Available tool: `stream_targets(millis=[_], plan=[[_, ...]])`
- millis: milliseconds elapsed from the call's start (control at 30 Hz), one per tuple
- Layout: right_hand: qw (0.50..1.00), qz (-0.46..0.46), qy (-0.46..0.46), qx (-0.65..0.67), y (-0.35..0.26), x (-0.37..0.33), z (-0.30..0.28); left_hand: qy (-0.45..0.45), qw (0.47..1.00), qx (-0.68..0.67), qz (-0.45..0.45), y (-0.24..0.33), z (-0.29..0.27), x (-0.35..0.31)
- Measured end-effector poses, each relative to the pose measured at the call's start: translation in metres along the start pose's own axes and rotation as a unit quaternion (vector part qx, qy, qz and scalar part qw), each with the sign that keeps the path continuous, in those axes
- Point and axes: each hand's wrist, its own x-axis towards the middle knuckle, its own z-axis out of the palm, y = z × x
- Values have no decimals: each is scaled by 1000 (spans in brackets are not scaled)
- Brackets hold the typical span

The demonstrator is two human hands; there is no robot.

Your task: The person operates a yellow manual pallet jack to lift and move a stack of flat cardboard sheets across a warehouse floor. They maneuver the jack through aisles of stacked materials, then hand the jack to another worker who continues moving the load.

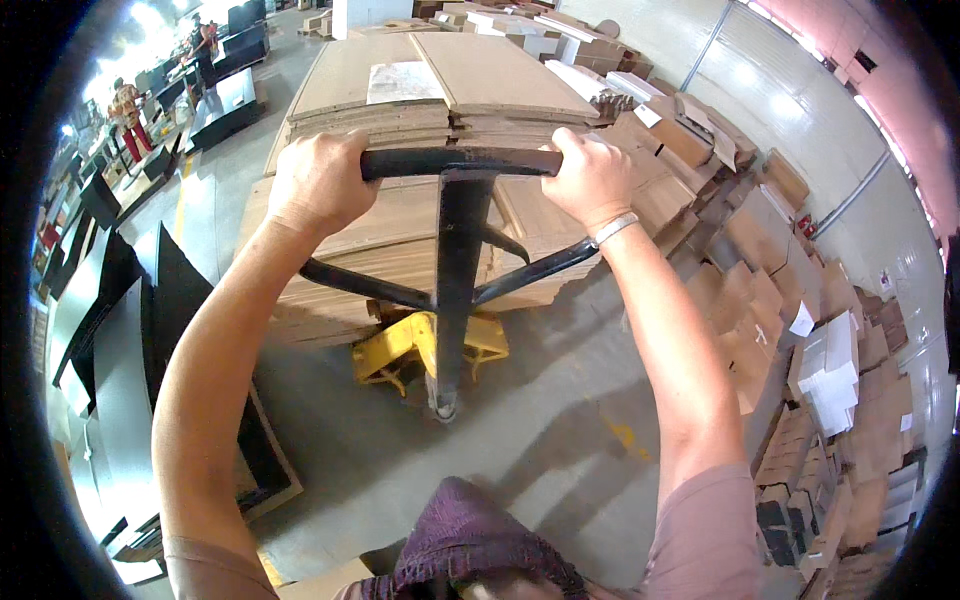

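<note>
Plainly, the left hand [322, 186] and right hand [594, 180] gripped opposite ends of the black metal crossbar [460, 161], crosswise before stacked brown cardboard sheets [505, 75].

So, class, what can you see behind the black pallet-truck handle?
Stacked flat cardboard, with a white sheet on top. The black handle, left hand and right hand cover parts of the stack's near side; those parts cannot be seen.
</note>
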Motion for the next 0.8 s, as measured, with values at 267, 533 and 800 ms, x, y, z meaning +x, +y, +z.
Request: stream_targets(millis=[267,533,800], plan=[[1000,-3,-7,5,5,9,22,24,1000,1,-1,-9,19,9],[999,-7,-30,-20,14,19,49,76,996,27,32,-18,49,25],[999,-5,-6,-40,11,50,77,103,994,20,39,-48,72,61]])
